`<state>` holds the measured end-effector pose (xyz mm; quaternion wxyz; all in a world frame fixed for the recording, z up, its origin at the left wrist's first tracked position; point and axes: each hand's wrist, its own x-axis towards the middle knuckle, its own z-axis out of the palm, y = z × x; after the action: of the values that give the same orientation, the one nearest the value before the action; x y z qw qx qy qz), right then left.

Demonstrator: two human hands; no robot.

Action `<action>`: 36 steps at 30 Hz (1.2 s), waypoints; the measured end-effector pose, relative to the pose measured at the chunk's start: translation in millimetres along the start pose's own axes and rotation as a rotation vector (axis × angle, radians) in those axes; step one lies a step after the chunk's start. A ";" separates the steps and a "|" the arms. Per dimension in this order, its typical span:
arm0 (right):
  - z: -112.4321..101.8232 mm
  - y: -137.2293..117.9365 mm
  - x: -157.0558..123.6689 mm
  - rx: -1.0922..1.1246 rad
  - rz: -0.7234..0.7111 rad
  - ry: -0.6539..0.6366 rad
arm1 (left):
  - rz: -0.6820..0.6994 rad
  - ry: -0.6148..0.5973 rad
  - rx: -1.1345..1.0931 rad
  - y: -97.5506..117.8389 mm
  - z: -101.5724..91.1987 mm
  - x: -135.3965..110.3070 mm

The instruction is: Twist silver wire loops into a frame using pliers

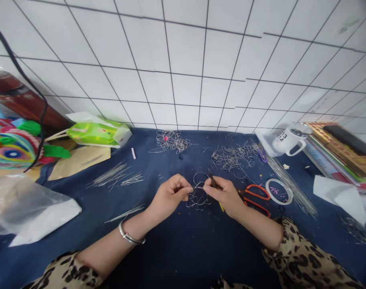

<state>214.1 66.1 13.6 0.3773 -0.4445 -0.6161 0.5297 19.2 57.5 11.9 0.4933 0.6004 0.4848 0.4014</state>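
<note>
Both my hands meet over the middle of a table draped in blue cloth [176, 249]. My left hand [168, 196] is closed, pinching a tangle of thin silver wire loops [198, 194] that hangs between the hands. My right hand [225, 196] is closed too, gripping a thin dark tool [212, 178] whose tip points up and away, and its fingers touch the same wire. A silver bangle [129, 236] sits on my left wrist. Leopard-print sleeves cover both forearms.
Red-handled scissors [255, 194] lie just right of my right hand, beside a round lid of small beads [280, 191]. Wire tangles [173, 141] and straight wire bundles [116, 176] are scattered about. A white mug [288, 141], stacked books [339, 152], a green packet [94, 133] and a plastic bag [26, 208] line the edges.
</note>
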 end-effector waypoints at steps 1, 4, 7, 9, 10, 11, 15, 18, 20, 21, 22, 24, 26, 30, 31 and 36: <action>-0.2 0.1 -0.1 -0.010 -0.006 -0.001 | 0.020 0.005 0.039 0.5 -0.8 -0.5; -1.3 0.1 -0.3 -0.060 -0.032 -0.006 | 0.073 0.020 0.121 2.1 -1.3 -3.1; -2.6 -0.4 -0.3 -0.119 -0.072 -0.001 | 0.099 0.017 0.189 4.4 -0.2 -5.4; -3.2 -0.7 -0.1 -0.140 -0.091 0.009 | 0.126 0.007 0.229 5.8 0.5 -6.3; -3.3 -0.8 0.0 -0.142 -0.093 0.013 | 0.144 0.002 0.248 6.3 0.8 -6.5; -3.3 -0.9 0.2 -0.135 -0.090 0.015 | 0.163 -0.004 0.267 6.6 0.9 -6.6; -2.3 -1.8 0.7 -0.010 -0.017 -0.030 | 0.190 -0.037 0.319 5.1 0.5 -5.5; -1.4 -4.2 0.7 0.102 0.057 -0.072 | 0.192 -0.023 0.254 2.3 -0.6 -3.4; -1.4 -6.1 0.3 0.120 0.073 -0.080 | 0.207 0.001 0.194 0.9 -2.1 -1.8; -1.7 -7.0 0.1 0.122 0.073 -0.092 | 0.215 0.006 0.175 0.4 -3.1 -1.0; -2.3 -7.6 -0.1 0.126 0.071 -0.110 | 0.222 0.004 0.168 0.3 -4.2 -0.4; -3.8 -8.1 -0.2 0.148 0.055 -0.153 | 0.230 -0.019 0.175 0.6 -6.4 0.7; -5.7 -7.8 0.1 0.169 0.030 -0.194 | 0.223 -0.048 0.171 1.5 -8.2 1.3; -7.7 -6.8 0.8 0.220 0.014 -0.297 | 0.183 -0.106 0.082 3.5 -10.4 1.3; -7.7 -6.7 0.9 0.254 0.017 -0.316 | 0.179 -0.122 0.071 3.8 -10.8 1.1; -6.2 -6.0 0.3 0.408 0.055 -0.403 | 0.190 -0.231 0.103 2.9 -10.7 -0.9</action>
<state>219.0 68.1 20.5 0.3146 -0.2618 -0.5472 0.7301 9.2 58.6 16.7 0.4740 0.7102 0.3859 0.3492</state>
